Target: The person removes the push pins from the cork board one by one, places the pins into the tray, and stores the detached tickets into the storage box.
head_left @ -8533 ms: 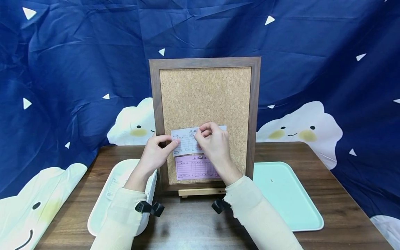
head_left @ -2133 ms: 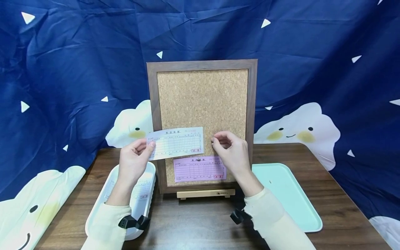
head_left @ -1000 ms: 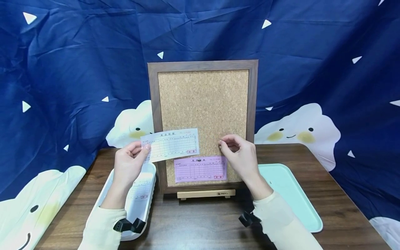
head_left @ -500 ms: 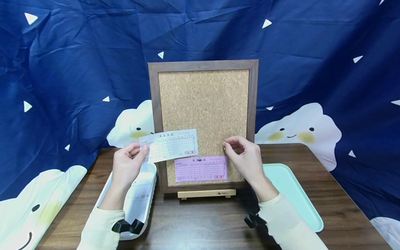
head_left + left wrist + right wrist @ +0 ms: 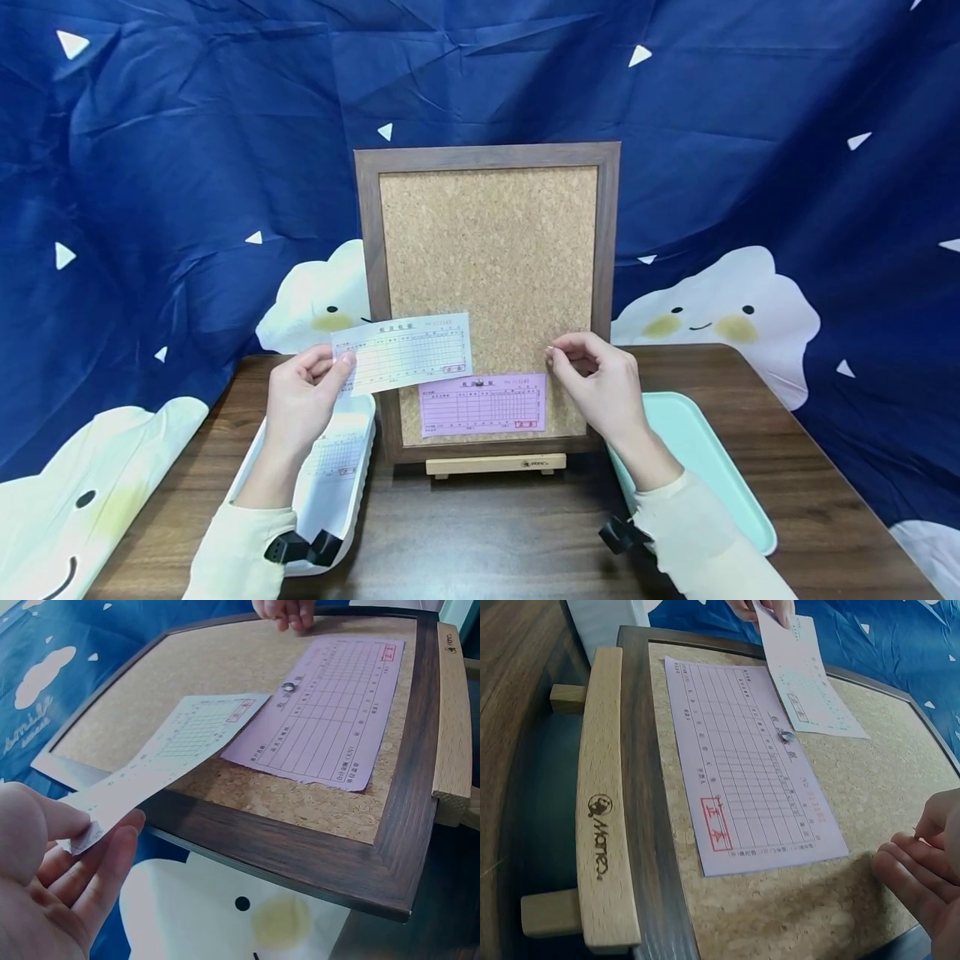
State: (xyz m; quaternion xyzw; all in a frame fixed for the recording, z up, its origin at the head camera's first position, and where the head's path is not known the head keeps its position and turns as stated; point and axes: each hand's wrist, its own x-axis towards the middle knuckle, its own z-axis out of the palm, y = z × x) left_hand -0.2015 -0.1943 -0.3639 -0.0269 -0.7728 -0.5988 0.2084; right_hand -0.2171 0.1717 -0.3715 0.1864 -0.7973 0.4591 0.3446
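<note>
In the head view my left hand (image 5: 303, 404) pinches the left end of a pale receipt slip (image 5: 405, 350) between thumb and fingers. The slip tilts up at its right end, standing off the board in the left wrist view. A pink receipt slip (image 5: 482, 406) hangs low on the framed cork board (image 5: 491, 250), held at its top middle by a silver pushpin (image 5: 787, 737). Right of both slips, my right hand (image 5: 600, 379) pinches a small pin, mostly hidden by the fingertips; its thin point (image 5: 915, 829) shows in the right wrist view.
A white tray (image 5: 352, 500) with more slips stands left of the board, partly under my left forearm. A mint green tray (image 5: 705, 467) lies on the right. The board rests on a wooden stand (image 5: 495, 464), before a blue curtain (image 5: 480, 75).
The pale slip, earlier against the cork above the pink one, has come away to the left in my left hand. My right hand has drawn off to the right and slightly down.
</note>
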